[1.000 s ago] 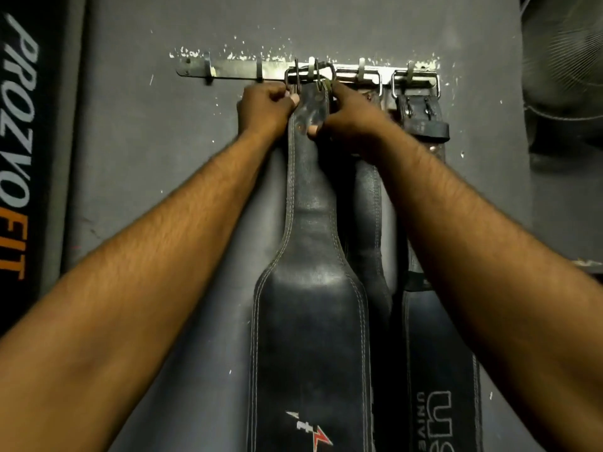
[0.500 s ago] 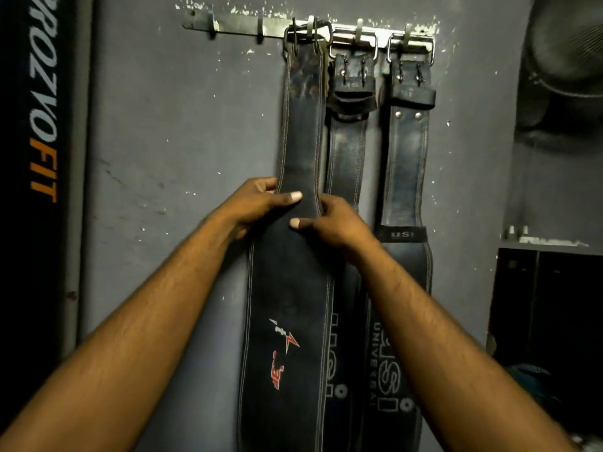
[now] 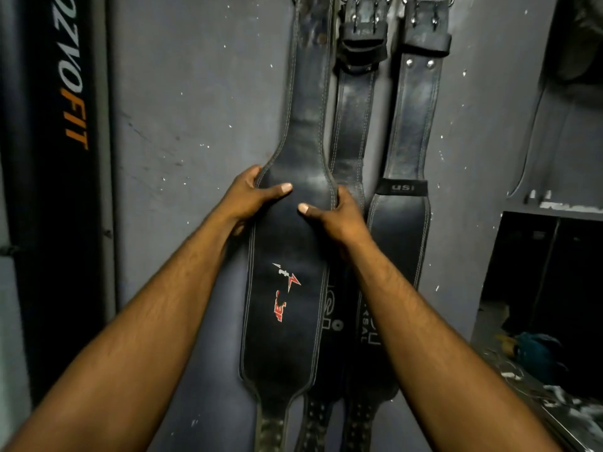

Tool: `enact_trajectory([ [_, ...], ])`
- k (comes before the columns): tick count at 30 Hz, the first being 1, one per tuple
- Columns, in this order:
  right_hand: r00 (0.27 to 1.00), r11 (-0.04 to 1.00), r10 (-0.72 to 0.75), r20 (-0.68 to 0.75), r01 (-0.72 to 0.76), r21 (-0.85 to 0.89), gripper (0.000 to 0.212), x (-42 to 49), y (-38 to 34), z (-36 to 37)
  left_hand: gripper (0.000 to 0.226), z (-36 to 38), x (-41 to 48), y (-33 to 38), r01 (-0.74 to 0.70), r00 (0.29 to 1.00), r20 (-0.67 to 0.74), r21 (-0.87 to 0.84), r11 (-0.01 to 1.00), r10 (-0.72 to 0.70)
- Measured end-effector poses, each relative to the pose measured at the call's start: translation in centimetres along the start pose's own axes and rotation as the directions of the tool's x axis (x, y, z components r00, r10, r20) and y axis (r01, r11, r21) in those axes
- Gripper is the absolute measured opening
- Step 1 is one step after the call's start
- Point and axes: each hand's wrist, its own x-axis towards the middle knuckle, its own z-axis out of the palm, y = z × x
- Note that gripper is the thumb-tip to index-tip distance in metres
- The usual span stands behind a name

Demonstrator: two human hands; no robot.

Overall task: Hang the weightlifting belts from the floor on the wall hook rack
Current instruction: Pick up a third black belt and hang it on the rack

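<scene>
Three black leather weightlifting belts hang side by side down the grey wall. The left belt (image 3: 287,314) carries a red and white logo on its wide part. My left hand (image 3: 251,197) grips its left edge and my right hand (image 3: 336,213) grips its right edge, thumbs lying across the front. The middle belt (image 3: 354,119) and the right belt (image 3: 409,132), which has a "USI" loop, hang untouched with their buckles at the top edge of the view. The hook rack is out of view above.
A tall black panel (image 3: 62,190) with "FIT" lettering stands at the left. A dark cabinet (image 3: 551,282) sits at the lower right, with a blue bag (image 3: 535,353) and litter on the floor beside it. Bare grey wall (image 3: 195,109) lies between panel and belts.
My hands came off the top of the left belt at the rack and slid down to its wide part. The view tilted down, so the rack left the frame.
</scene>
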Motion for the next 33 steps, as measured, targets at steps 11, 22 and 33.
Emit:
enact_trajectory([
  [11,0.99,1.0,0.007,-0.141,-0.007,0.001,0.044,-2.7,3.7,0.6,0.032,1.3,-4.1,-3.8,0.113,0.985,-0.113,-0.174,0.978,-0.134],
  [22,0.99,0.998,0.032,-0.138,-0.039,-0.052,0.042,-6.4,7.3,1.2,0.035,1.6,-9.1,-8.8,0.256,0.961,-0.049,-0.205,0.945,-0.271],
  [33,0.967,0.968,0.199,-0.16,-0.219,-0.122,0.039,-11.8,11.6,2.7,0.038,1.8,-16.1,-15.7,0.337,0.932,-0.1,-0.116,0.934,-0.348],
])
